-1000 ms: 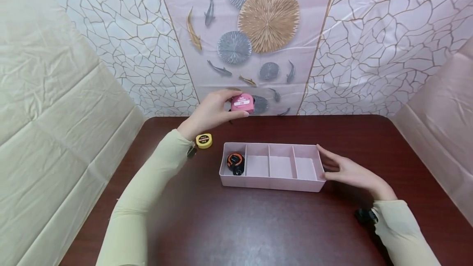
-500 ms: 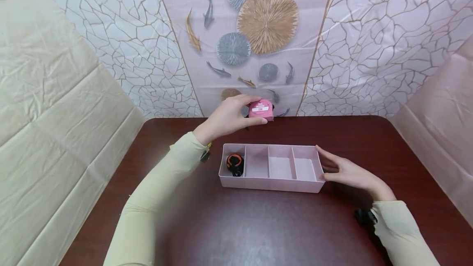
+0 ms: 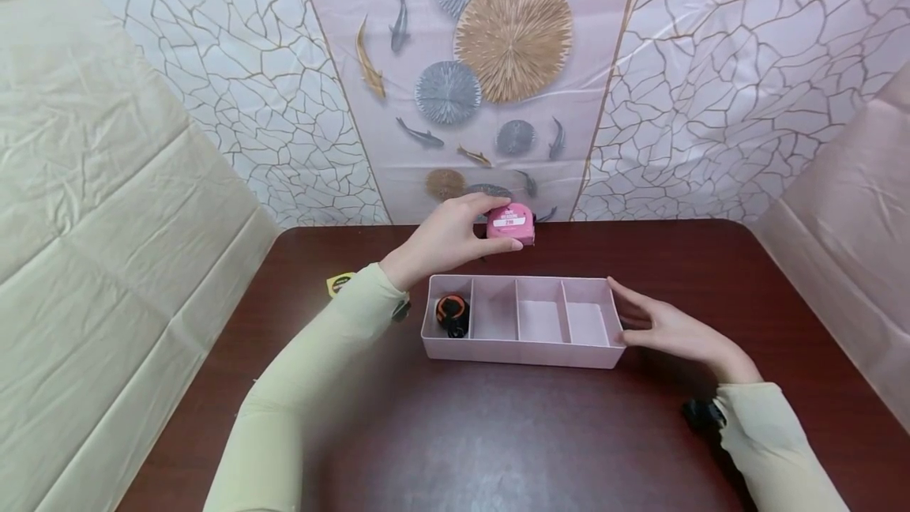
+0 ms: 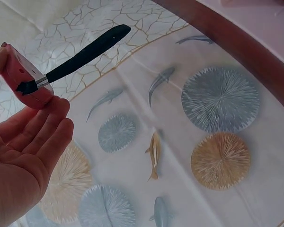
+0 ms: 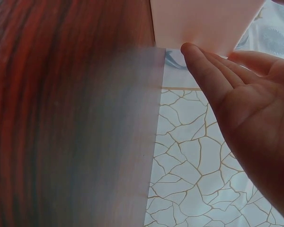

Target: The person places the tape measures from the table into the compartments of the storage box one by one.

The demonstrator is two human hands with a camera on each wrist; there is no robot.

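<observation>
My left hand (image 3: pixel 451 237) pinches a pink tape measure (image 3: pixel 510 224) between thumb and fingers, held above and behind a pink divided organizer box (image 3: pixel 526 352). In the left wrist view a black wrist strap (image 4: pixel 90 53) hangs off the pink case. Inside the box's leftmost compartment lies a black-and-orange tape measure (image 3: pixel 453 314); the other compartments hold nothing. My right hand (image 3: pixel 675 332) rests against the box's right end, fingers fairly straight and spread toward its back and front corners. The right wrist view shows those fingertips touching the end wall (image 5: pixel 208 26).
A yellow tape measure (image 3: pixel 340 283) lies on the dark wooden table (image 3: pixel 469 433), partly hidden by the left sleeve. Behind the table stands a patterned cloth backdrop (image 3: pixel 455 46), with pale cloth at both sides.
My left hand has carried the pink tape measure right and slightly down. Its forearm now covers part of the yellow tape measure. The right hand and the box have stayed put.
</observation>
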